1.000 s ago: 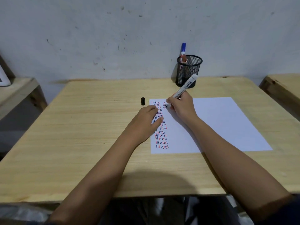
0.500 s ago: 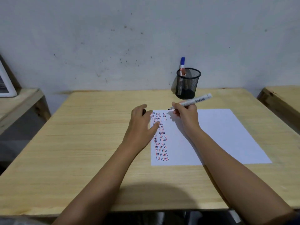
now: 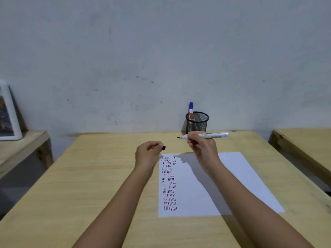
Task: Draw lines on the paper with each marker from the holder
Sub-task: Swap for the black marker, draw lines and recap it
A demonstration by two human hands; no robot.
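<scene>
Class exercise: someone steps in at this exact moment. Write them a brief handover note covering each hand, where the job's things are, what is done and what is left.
Right hand: grip on the uncapped black marker, held level above the paper.
Left hand: pinching the black cap, tip and cap apart.
Holder at the table's far edge: blue and red markers inside.
Done: rows of black, red and blue dashes down the paper's left side.
Left: probably cap, return, take the next marker.

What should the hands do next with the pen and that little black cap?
Probably bring the two together and push the black cap onto the marker. The right hand holds the marker level above the paper, its bare tip pointing at the left hand, which pinches the cap close by.
</scene>
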